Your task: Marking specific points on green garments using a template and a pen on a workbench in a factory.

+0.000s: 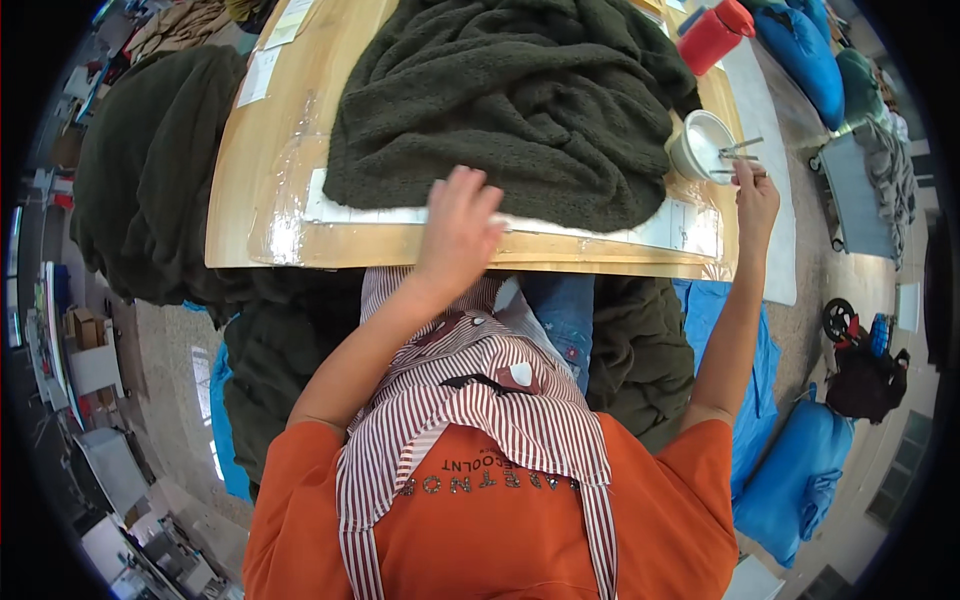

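A dark green fleece cloth (510, 110) lies in loose folds over the wooden table. My left hand (462, 228) is at the cloth's near edge, fingers loosely apart and slightly blurred, holding nothing that I can see. Out to the right, my right hand (757, 190) is closed at the rim of a white tub (688, 152). Its fingertips pinch a thin metal tool (738, 158) with slender prongs, partly over the tub; its exact kind cannot be made out. A white paper strip (400, 214) under clear film shows along the table's front, below the cloth.
A red bottle (714, 36) stands beyond the tub. The wooden table (290, 130) ends just before my apron. Dark green cloth heaps (150, 170) lie at the left and under the table. Blue bags (797, 470) and a grey cart (860, 190) are on the right.
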The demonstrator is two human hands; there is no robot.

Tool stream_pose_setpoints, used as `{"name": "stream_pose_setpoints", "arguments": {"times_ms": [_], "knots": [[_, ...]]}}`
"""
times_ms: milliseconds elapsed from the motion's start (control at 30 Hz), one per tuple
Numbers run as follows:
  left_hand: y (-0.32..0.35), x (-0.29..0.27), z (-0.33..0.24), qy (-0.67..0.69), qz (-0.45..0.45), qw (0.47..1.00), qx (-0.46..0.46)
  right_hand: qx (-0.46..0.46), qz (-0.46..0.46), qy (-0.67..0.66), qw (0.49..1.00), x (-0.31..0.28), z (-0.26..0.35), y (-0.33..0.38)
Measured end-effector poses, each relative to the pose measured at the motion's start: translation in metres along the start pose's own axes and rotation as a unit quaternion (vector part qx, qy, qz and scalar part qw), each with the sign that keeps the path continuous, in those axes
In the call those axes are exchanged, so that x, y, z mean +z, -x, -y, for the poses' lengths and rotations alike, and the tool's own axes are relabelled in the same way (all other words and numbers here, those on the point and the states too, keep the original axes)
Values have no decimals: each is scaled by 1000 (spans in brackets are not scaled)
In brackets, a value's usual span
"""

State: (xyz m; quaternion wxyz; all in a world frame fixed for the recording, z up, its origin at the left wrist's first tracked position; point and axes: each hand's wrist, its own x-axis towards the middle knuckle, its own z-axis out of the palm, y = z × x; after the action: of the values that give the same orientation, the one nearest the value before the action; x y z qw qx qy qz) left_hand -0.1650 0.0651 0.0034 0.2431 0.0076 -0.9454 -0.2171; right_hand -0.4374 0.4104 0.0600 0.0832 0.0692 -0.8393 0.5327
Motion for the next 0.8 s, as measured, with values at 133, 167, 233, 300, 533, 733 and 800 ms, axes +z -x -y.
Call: {"name": "stream_pose_setpoints", "arguments": {"times_ms": [133, 167, 233, 300, 533, 733, 800], "knots": [[11, 10, -31, 97, 81, 988, 86, -36, -130, -114, 984, -1, 17, 13], [11, 12, -35, 114, 95, 984, 98, -79, -158, -154, 972, -1, 21, 17], [11, 15, -37, 128, 111, 980, 109, -1, -174, -263, 949, 11, 28, 29], [10, 16, -35, 123, 114, 981, 101, 73, -185, -389, 900, 32, 34, 46], [11, 20, -32, 56, 131, 983, 112, 164, 120, -462, 863, 154, 66, 133], [9, 22, -26, 43, 125, 982, 132, 99, 200, -330, 917, 207, 85, 154], [8, 22, -23, 68, 123, 982, 125, 74, 205, -295, 930, 214, 89, 155]]}}
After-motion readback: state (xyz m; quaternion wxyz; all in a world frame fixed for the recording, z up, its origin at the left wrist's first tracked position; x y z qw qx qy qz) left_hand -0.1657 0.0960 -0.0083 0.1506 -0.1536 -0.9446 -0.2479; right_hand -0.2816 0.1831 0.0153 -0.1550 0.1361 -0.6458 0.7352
